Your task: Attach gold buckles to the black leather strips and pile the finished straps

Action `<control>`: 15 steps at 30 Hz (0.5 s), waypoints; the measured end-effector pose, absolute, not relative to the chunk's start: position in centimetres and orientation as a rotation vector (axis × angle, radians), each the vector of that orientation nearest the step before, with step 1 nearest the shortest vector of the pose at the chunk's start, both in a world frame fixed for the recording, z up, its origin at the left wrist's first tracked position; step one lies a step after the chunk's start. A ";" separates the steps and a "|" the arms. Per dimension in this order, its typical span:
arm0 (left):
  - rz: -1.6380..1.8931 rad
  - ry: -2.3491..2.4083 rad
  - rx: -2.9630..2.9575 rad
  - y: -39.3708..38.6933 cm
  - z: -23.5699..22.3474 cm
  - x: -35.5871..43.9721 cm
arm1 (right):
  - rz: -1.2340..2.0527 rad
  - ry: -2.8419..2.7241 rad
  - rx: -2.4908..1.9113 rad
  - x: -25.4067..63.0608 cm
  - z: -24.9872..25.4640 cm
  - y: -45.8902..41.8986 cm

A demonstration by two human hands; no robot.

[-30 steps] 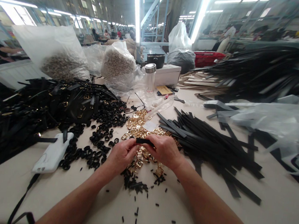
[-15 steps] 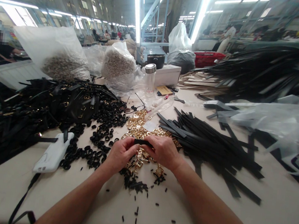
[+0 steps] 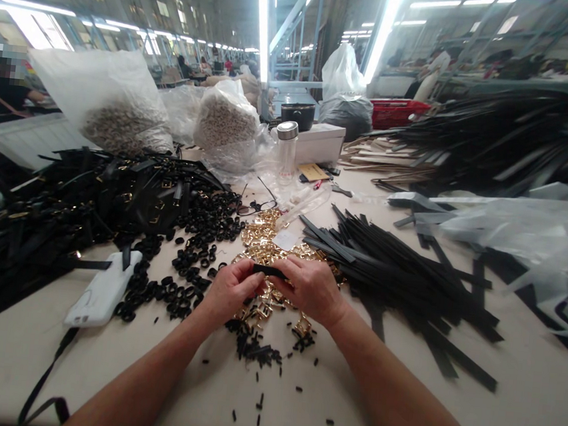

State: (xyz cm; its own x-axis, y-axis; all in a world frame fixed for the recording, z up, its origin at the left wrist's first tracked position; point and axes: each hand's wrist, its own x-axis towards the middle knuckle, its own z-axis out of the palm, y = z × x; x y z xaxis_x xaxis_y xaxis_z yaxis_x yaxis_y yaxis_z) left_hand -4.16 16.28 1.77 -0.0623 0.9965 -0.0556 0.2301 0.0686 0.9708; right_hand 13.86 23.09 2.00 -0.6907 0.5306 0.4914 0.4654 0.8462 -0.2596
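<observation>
Nearest to you, small black pieces lie scattered on the table, loosely, without any order that I can see. Just beyond them, your left hand and your right hand meet at one black strip. The fingers of both hands are closed and pinch it, the left at one side and the right at the other. Held so, it lies nearly level, with its middle bare between your fingertips, probably so that you see it well and it cannot twist. The strip is above the gold buckles, which spread under and beyond your hands, perhaps to be reachable by either one. Black rings lie to the left and long black strips to the right; this seems to keep the kinds apart. Farther away, a bottle stands upright, and behind it, to the left, a filled plastic bag stands, seemingly out of your working space.
</observation>
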 end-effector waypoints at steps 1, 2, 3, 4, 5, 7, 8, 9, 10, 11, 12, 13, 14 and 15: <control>1.080 1.449 1.298 16.3 1.7 -4.2 | 0.144 -2.457 -0.724 13.9 2.1 23.1; 1.079 1.447 1.291 16.3 1.6 -4.2 | 0.138 -2.460 -0.721 13.9 2.1 23.0; 1.079 1.443 1.284 16.4 1.6 -4.2 | 0.134 -2.464 -0.717 13.9 2.1 23.0; 1.081 1.439 1.278 16.4 1.6 -4.2 | 0.130 -2.468 -0.713 13.9 2.1 23.0; 1.085 1.434 1.273 16.4 1.5 -4.2 | 0.125 -2.471 -0.712 14.0 2.1 23.0; 1.088 1.424 1.268 16.4 1.5 -4.2 | 0.109 -2.477 -0.711 13.9 2.1 23.0; 1.090 1.423 1.267 16.4 1.4 -4.1 | 0.096 -2.476 -0.711 13.9 2.1 23.0; 1.094 1.424 1.270 16.3 1.4 -4.1 | 0.082 -2.473 -0.711 13.9 2.1 23.0; 1.097 1.423 1.277 16.3 1.4 -4.1 | 0.068 -2.470 -0.710 13.9 2.1 23.0; 1.101 1.423 1.285 16.3 1.3 -4.1 | 0.055 -2.468 -0.708 13.9 2.1 22.9; 1.105 1.422 1.293 16.2 1.3 -4.0 | 0.045 -2.467 -0.707 13.9 2.1 22.9; 1.108 1.419 1.301 16.2 1.2 -4.0 | 0.038 -2.467 -0.709 13.9 2.2 22.9; 1.109 1.414 1.308 16.2 1.2 -4.0 | 0.032 -2.468 -0.711 13.9 2.2 22.9; 1.109 1.410 1.315 16.2 1.2 -4.0 | 0.028 -2.470 -0.711 13.9 2.3 22.9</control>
